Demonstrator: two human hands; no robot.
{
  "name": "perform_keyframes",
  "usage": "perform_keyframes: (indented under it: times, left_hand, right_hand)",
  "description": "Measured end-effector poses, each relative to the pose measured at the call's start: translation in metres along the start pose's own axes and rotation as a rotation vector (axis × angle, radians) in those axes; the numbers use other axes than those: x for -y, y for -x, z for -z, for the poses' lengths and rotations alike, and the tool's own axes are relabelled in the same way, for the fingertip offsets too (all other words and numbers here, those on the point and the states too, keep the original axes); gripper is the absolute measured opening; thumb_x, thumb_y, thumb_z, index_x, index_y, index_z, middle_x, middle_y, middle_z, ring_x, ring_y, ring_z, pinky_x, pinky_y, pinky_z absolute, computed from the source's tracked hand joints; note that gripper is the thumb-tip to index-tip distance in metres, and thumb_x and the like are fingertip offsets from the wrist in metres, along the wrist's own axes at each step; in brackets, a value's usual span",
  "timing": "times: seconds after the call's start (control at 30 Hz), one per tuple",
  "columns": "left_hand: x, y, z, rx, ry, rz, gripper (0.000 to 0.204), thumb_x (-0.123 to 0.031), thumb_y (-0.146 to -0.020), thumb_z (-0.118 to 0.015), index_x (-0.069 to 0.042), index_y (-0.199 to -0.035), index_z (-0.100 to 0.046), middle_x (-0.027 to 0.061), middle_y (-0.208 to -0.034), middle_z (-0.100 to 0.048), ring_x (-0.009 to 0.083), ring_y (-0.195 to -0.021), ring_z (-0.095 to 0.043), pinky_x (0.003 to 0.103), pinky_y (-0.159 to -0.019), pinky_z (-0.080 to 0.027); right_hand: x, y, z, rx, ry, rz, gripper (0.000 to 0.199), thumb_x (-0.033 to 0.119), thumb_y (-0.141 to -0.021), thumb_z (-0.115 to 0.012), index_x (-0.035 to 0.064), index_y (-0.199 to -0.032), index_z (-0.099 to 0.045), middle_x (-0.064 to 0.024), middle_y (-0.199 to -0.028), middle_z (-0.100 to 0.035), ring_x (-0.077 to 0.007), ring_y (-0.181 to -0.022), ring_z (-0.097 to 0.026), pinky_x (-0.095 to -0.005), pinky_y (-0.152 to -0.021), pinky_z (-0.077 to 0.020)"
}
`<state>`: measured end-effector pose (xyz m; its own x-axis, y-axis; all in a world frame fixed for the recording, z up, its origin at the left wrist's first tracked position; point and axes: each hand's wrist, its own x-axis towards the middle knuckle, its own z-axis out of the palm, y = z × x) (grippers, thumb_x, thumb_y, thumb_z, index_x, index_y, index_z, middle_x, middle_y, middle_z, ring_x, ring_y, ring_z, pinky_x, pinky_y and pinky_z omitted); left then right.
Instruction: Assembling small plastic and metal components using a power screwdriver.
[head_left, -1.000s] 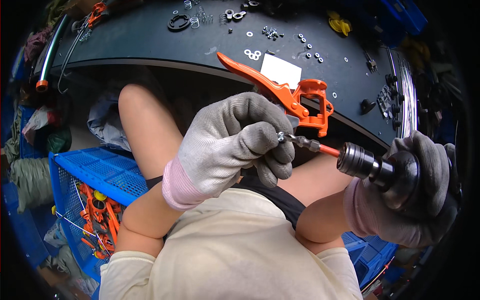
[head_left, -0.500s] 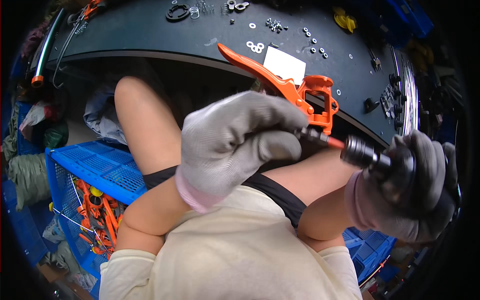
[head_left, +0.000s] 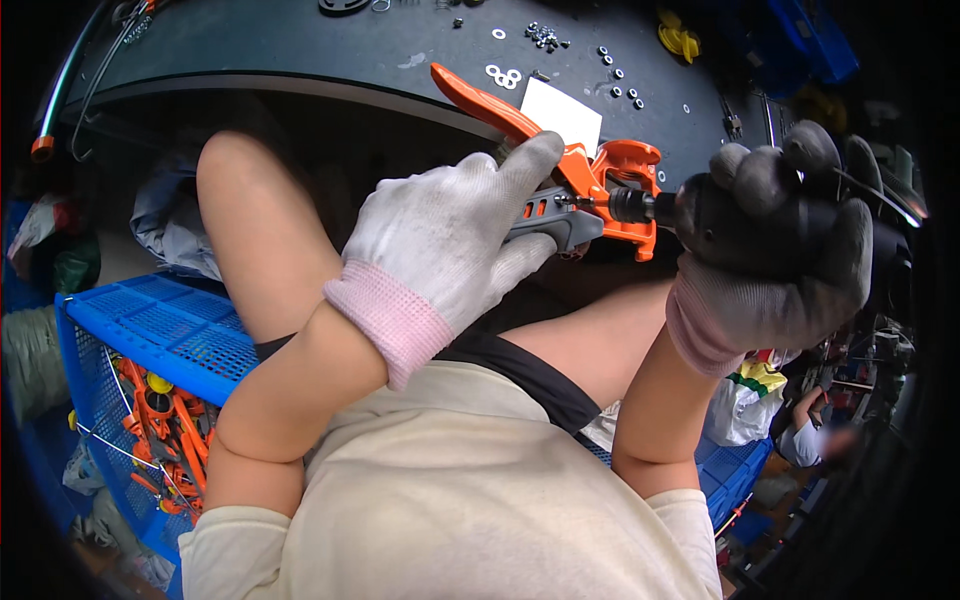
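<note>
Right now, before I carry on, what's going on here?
A person in gloves is working on an orange-and-grey lever piece. The left hand holds it, while the right hand grips a dark power driver. The driver's chuck is at the piece's open frame, pointing toward the left hand; whether they touch is unclear. Beyond, loose washers and a white card lie on the dark bench.

Orange lever (head_left: pixel 485 103), grey handle (head_left: pixel 560 222), black driver (head_left: pixel 755 230), whitish-grey left glove (head_left: pixel 430 222), pink cuff (head_left: pixel 392 318), blue crate (head_left: pixel 160 325)

head-worn fisheye (very wide) looks down from close above.
</note>
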<state>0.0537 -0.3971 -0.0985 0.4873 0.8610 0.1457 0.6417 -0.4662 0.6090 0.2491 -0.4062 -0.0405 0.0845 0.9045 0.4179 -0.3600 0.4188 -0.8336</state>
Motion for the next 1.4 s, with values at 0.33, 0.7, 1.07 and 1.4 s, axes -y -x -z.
perform_keyframes:
  times: [0.33,0.7,1.07,1.4]
  left_hand:
    - [-0.002,-0.003,0.002,0.093,0.085,0.097,0.057,-0.029,-0.077,-0.068,-0.018,-0.128,-0.048,0.0093,-0.083,-0.067,0.0266,-0.073,-0.065,0.036,-0.064,-0.052]
    - [0.004,-0.009,0.006,0.090,0.078,0.084,0.057,-0.033,-0.077,-0.067,-0.019,-0.128,-0.048,0.0089,-0.086,-0.068,0.0274,-0.073,-0.066,0.037,-0.065,-0.052]
    - [0.034,-0.052,0.093,-0.366,0.127,-0.082,0.057,-0.027,-0.072,-0.070,-0.008,-0.124,-0.055,0.0155,-0.098,-0.066,0.0291,-0.080,-0.067,0.033,-0.072,-0.052]
    - [0.100,-0.280,0.197,-0.198,-0.468,0.344,0.065,-0.057,-0.080,-0.057,-0.004,-0.117,-0.058,0.0199,-0.113,-0.061,0.0333,-0.108,-0.057,0.039,-0.094,-0.042]
  right_hand:
    - [-0.006,-0.037,-0.045,0.263,0.294,-0.183,0.036,0.023,-0.095,-0.046,-0.0050,-0.117,-0.051,-0.0140,-0.076,-0.063,-0.0150,-0.058,-0.060,-0.0221,-0.043,-0.0437]
    - [-0.017,-0.030,-0.058,0.030,0.685,0.067,0.026,0.016,-0.092,-0.048,-0.0061,-0.106,-0.054,-0.0152,-0.074,-0.060,-0.0117,-0.047,-0.049,-0.0205,-0.040,-0.0374]
    - [0.078,0.058,0.022,-0.350,0.163,0.513,0.058,0.026,-0.095,-0.041,0.0033,-0.144,-0.020,-0.0171,-0.139,-0.038,-0.0154,-0.085,-0.054,-0.0227,-0.078,-0.0457]
    - [0.034,0.071,0.015,-0.497,-0.037,0.320,0.047,0.009,-0.089,-0.058,0.0048,-0.130,-0.035,-0.0137,-0.103,-0.055,-0.0175,-0.074,-0.061,-0.0263,-0.058,-0.0533]
